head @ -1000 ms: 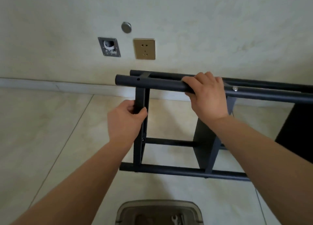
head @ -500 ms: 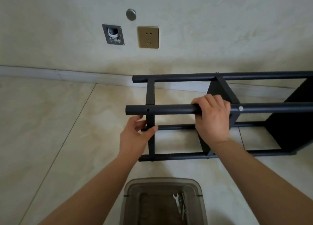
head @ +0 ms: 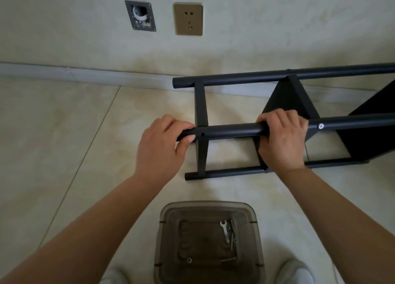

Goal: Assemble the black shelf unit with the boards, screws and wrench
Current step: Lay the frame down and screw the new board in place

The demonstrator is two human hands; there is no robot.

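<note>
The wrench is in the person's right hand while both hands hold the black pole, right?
Not quite. The head view shows the wrench lying in the brown bin on the floor. The right hand holds only the black pole, and the left hand grips its end.

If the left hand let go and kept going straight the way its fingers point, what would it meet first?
Probably the black crossbar just beyond the left hand, which grips the tube; depth is unclear, so it might pass over it.

Gold wall socket [head: 188, 19] beside open metal wall box [head: 140, 15]; translucent bin [head: 210, 206] on tiled floor [head: 53, 134].
</note>
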